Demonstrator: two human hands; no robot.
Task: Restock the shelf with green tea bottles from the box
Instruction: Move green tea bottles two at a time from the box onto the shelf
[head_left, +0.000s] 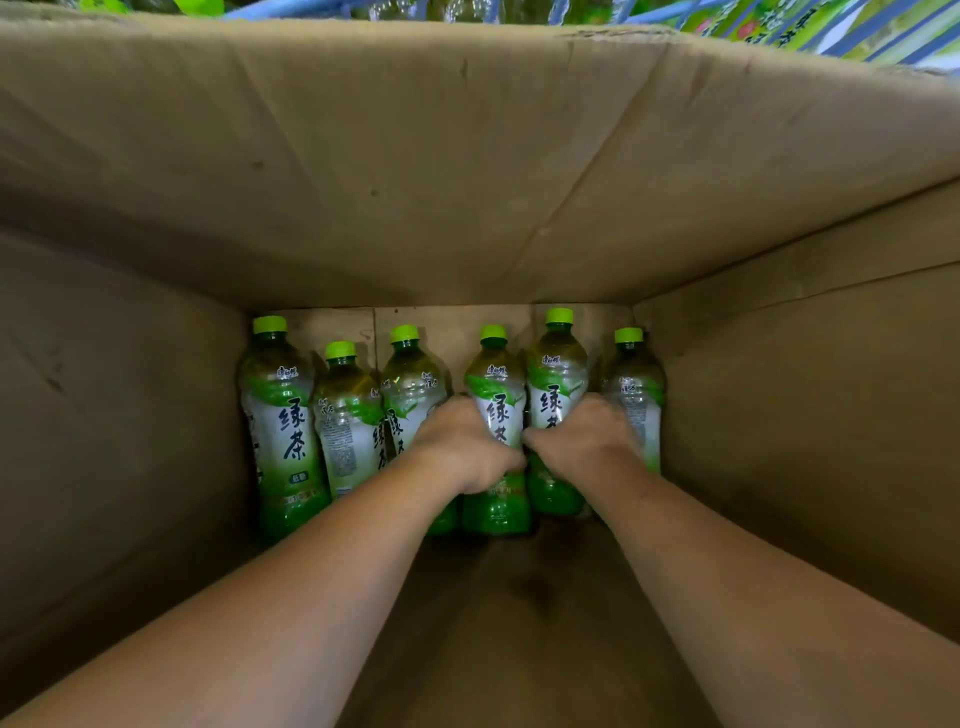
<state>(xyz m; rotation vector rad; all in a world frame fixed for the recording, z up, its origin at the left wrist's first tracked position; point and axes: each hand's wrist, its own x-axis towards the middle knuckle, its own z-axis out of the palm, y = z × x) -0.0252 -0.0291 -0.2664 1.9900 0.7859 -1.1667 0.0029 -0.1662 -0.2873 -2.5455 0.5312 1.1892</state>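
Left hand: wrapped tight around the fourth bottle, counting from 9 o'clock; thumb on the label.
Right hand: wrapped tight around the fifth bottle, just at 3 o'clock of the fourth one.
Hands together: side by side, thumbs almost touching.
Arms: bare, reaching in from 6 o'clock, deep down into the box.
Green tea bottles: six in a row, lying on the box floor at the 12 o'clock end, caps pointing to 12 o'clock.
First bottle: against the 9 o'clock wall.
Sixth bottle: against the 3 o'clock wall, partly hidden behind the right hand.
Caps: bright green, all shut.
Box floor: bare brown card from the bottles to 6 o'clock.
Shelf: past the box rim at 12 o'clock, blue bars and green packs, blurry.
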